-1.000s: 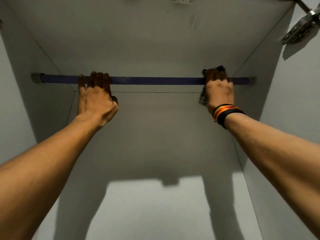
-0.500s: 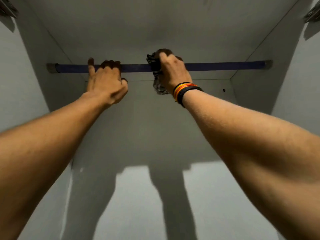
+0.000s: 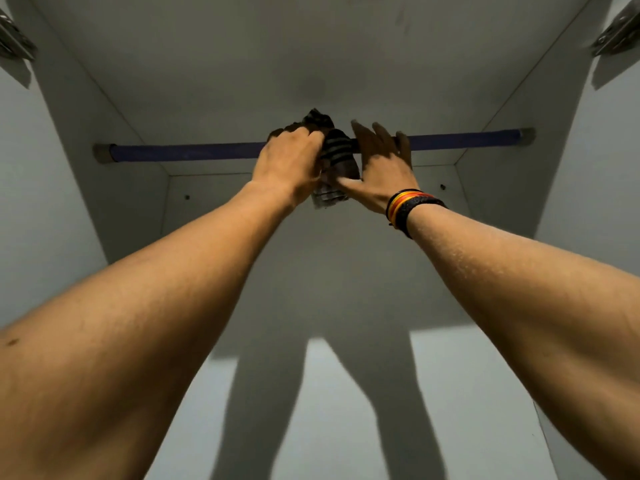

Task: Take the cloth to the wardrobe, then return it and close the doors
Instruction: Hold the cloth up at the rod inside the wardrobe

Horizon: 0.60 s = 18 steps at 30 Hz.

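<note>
A dark striped cloth [image 3: 335, 154] is bunched over the middle of the blue hanging rail [image 3: 187, 153] inside the white wardrobe. My left hand [image 3: 289, 164] grips the cloth from the left, fingers closed on its upper folds. My right hand [image 3: 379, 161], with coloured bands on the wrist, lies against the cloth's right side with fingers spread over the rail and thumb under the hanging end. Part of the cloth is hidden behind both hands.
The wardrobe's side walls [image 3: 45, 188] and top panel [image 3: 311, 46] close in around the rail. Metal door hinges show at the upper left [image 3: 14, 39] and upper right [image 3: 618, 32]. The back panel [image 3: 322, 271] carries my arms' shadows.
My right hand slid the cloth leftward along the rail to the middle. My left hand left its place on the rail and came over to grip the cloth. My right fingers spread apart.
</note>
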{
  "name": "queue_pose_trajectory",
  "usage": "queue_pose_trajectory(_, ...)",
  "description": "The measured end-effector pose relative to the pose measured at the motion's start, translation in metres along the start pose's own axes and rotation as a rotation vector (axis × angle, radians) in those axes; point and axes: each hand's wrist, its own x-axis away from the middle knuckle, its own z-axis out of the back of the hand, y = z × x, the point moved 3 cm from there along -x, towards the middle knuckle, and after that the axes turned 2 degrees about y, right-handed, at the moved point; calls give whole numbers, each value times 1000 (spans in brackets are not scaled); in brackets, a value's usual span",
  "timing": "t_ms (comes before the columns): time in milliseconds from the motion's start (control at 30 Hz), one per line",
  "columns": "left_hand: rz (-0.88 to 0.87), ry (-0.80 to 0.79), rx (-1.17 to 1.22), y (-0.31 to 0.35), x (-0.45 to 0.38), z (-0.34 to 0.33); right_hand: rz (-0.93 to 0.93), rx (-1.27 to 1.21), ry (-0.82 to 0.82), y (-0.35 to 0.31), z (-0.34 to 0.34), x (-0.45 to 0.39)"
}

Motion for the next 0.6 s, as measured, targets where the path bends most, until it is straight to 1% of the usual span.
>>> queue_pose_trajectory(100, -9, 17, -105, 7, -10, -3, 11, 58, -6, 24, 6, 2)
queue_pose_trajectory(233, 13, -32, -189, 20, -17, 0, 110, 156, -16, 35, 10, 4)
queue_pose_trajectory(333, -38, -26, -272, 17, -9, 2, 132, 200, -17, 38, 12, 4)
queue_pose_trajectory(467, -29, 21, -324, -28, 14, 10, 124, 203, 11, 38, 11, 8)
queue_pose_trajectory(600, 52, 14, -408, -99, 38, 20, 91, 171, 73, 32, 5, 9)
